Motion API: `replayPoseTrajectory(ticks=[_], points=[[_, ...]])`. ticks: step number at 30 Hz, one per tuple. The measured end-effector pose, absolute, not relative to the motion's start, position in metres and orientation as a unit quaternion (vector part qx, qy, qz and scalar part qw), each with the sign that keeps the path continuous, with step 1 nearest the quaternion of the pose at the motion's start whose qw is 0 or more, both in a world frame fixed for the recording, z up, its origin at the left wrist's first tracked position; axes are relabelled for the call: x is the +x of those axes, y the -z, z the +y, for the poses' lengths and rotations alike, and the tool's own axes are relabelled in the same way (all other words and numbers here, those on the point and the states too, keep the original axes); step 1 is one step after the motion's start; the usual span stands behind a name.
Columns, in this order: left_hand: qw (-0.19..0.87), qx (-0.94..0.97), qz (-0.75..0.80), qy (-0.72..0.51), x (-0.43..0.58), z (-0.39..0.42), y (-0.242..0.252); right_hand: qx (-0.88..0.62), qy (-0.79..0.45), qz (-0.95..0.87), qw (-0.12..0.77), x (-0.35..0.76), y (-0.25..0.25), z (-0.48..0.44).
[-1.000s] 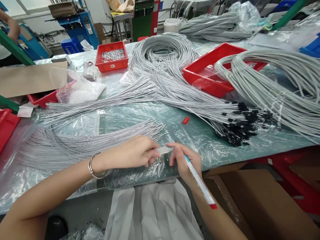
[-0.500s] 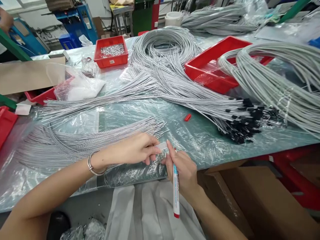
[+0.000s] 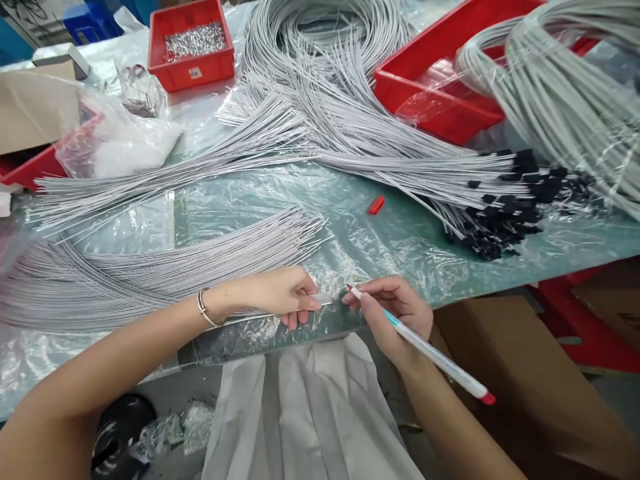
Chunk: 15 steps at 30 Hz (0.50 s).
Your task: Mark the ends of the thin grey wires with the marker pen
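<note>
Near the table's front edge, my left hand [image 3: 293,297] is closed, pinching a small whitish translucent tag [image 3: 324,298] between thumb and fingers. What the tag is fixed to is mostly hidden by the hand; a thin grey cable seems to run leftward from under it. My right hand [image 3: 397,313] grips a white and blue marker pen [image 3: 440,358] with a red end. Its uncapped red tip points left, close to the tag but apart from it. A red pen cap [image 3: 376,205] lies on the plastic-covered table. Behind my left forearm is a bundle of thin grey cables [image 3: 210,267].
A second cable bundle [image 3: 390,153] ends in black connectors [image 3: 510,207] at the right. Behind stand a red bin of small metal parts [image 3: 193,67], a cable coil [image 3: 320,40] and a red tray [image 3: 440,100]. A cardboard box [image 3: 520,360] sits below the table at right.
My right hand has moved away from the tag to the right, and the marker has swung from nearly vertical to slanting, its tip now exposed. My left hand still holds the tag. The view has tilted downward.
</note>
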<state>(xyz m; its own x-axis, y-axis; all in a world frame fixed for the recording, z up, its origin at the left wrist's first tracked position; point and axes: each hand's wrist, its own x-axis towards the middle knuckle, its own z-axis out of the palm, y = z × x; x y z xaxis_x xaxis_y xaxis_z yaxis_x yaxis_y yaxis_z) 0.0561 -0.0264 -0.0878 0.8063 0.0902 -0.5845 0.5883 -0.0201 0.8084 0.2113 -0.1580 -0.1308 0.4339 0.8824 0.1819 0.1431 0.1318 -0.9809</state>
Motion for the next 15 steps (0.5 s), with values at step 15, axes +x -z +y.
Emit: replayPoseTrajectory(ticks=[15], points=[[0.657, 0.682, 0.248, 0.204, 0.0593, -0.0246, 0.0853, -0.614, -0.123, -0.600, 0.497, 0.2094, 0.1267, -0.1522]])
